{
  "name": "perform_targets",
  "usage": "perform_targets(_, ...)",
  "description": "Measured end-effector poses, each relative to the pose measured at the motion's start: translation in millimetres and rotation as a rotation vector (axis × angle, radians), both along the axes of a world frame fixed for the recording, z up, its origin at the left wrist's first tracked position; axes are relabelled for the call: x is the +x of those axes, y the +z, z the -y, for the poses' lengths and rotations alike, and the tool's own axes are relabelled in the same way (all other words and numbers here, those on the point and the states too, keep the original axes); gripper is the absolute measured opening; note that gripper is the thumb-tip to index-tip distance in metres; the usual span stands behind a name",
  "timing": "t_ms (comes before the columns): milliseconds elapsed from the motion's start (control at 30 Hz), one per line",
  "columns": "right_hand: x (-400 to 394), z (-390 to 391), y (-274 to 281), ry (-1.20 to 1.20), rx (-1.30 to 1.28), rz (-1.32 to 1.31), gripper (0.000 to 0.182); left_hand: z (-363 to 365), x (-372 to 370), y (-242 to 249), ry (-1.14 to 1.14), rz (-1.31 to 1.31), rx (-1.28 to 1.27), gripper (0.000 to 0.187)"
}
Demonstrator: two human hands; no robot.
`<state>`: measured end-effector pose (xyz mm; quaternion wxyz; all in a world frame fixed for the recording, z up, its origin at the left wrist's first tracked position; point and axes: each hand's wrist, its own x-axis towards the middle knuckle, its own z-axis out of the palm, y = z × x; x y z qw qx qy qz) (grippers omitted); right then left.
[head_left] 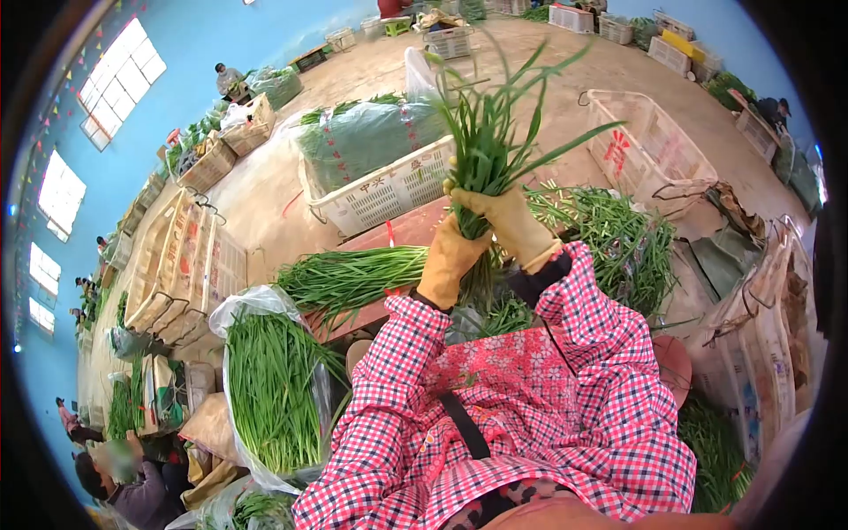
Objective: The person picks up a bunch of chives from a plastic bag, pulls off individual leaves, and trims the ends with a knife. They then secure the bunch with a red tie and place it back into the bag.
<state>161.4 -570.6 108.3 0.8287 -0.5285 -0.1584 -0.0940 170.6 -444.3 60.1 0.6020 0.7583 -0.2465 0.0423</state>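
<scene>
Up close, pink checked sleeves fill the lower frame, both arms raised in front of the chest. Left hand in a tan glove is wrapped around the lower stems of a bunch of green chives; right hand, gloved too, is clamped round the same bunch just above it. Bunch is held upright, tips fanning out on top, probably so the stems hang level and loose leaves show. Below the hands, more chives lie flat across a reddish table, stems roughly aligned, within easy reach. Beside the person's left, a clear plastic bag stands open, packed with upright greens. Behind the table sits a white crate holding bagged greens; an empty-looking crate tilts to the right. Far back, other people sit among baskets along a blue wall.
</scene>
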Motion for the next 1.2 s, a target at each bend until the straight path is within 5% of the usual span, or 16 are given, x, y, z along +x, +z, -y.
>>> perform_targets(67,-14,33,-1,0.0,-0.223,0.02,0.047,-1,-23,3,0.029,-0.034,-0.02,0.027)
perform_targets(267,-44,141,59,-0.407,-0.13,0.304,0.047,-5,-59,-3,0.04,-0.116,0.048,0.025)
perform_targets(467,-23,123,89,-0.28,-0.633,0.64,0.046,-7,-50,-41,0.012,-0.055,0.066,0.026)
perform_targets(500,-27,107,89,-0.38,-0.666,0.392,0.041,-8,-45,-49,0.014,-0.072,0.114,0.027)
perform_targets(733,-32,89,72,-0.314,-0.588,0.158,0.025,-10,-57,-42,0.04,0.071,0.166,0.023)
perform_targets(1000,-14,108,51,-0.363,-0.313,0.307,0.026,-12,-53,-58,0.022,0.08,0.138,0.021)
perform_targets(1100,-19,125,55,-0.657,-0.724,0.608,0.026,-13,-38,-85,-0.006,0.456,0.251,0.02)
perform_targets(1133,-20,133,53,-0.782,-0.879,0.714,0.028,-15,-34,-90,0.045,0.681,0.52,0.021)
perform_targets(1200,-15,151,57,-0.899,-1.054,0.757,0.03,-9,-55,-73,0.031,0.135,0.145,0.021)
